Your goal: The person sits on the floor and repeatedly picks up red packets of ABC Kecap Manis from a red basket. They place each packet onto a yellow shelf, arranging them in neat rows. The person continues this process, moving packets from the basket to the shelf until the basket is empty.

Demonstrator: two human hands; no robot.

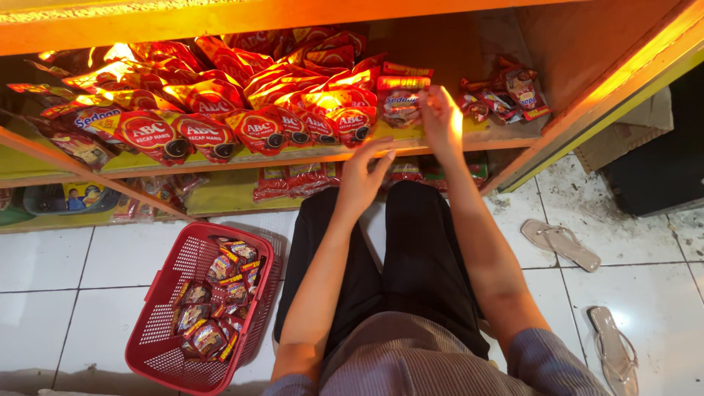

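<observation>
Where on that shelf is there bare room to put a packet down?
Bare board lies between the right hand and the small packet pile, and right of that pile to the side wall. Left of the left hand, red pouches crowd the shelf edge to edge.

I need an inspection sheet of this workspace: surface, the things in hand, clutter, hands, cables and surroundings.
Surface: orange wooden shelf, packed at the left, sparser at the right.
Things in hand: red sachet pinched by the right hand at the end of the row of red pouches.
Clutter: red basket of small sachets on the tiles.
Hands: left hand at the shelf edge, holding nothing visible.
Cables: nothing seen.
Surroundings: white tiled floor, two sandals, lower shelf with packets.
</observation>
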